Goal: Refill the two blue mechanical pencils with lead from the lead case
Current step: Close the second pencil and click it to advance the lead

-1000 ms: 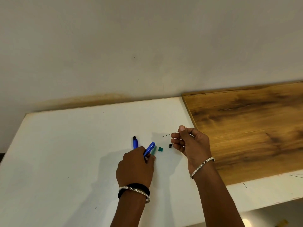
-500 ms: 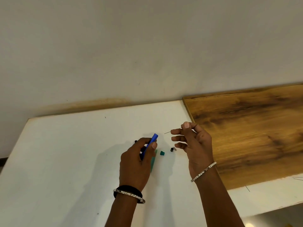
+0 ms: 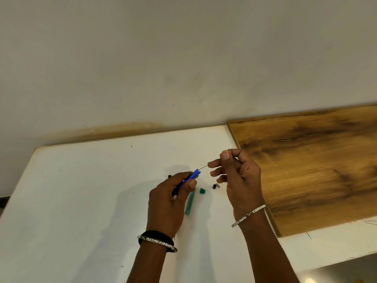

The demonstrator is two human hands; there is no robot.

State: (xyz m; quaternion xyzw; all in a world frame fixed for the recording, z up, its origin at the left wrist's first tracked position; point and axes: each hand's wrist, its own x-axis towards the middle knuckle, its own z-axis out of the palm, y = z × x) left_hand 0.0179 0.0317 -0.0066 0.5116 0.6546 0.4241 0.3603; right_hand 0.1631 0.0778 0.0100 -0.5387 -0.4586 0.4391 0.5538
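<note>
My left hand (image 3: pixel 169 199) grips a blue mechanical pencil (image 3: pixel 192 175), tilted with its open top end pointing up and right. My right hand (image 3: pixel 237 174) pinches a thin lead (image 3: pixel 204 166) between thumb and forefinger, and the lead's tip touches the pencil's open end. The green lead case (image 3: pixel 190 202) lies on the white table just right of my left hand, with its small green cap (image 3: pixel 202 191) beside it. A second pencil is mostly hidden behind my left hand; only its black tip (image 3: pixel 169 176) shows.
A small black and grey pencil cap piece (image 3: pixel 215 186) lies under my right fingers. A brown wooden board (image 3: pixel 310 166) covers the table's right side. The white table (image 3: pixel 81 190) ends at a wall behind. Loose thin leads (image 3: pixel 308 235) lie near the board's front edge.
My left hand lifted the blue pencil off the table and tilted it toward my right hand. The lead in my right hand came down to the pencil's open end.
</note>
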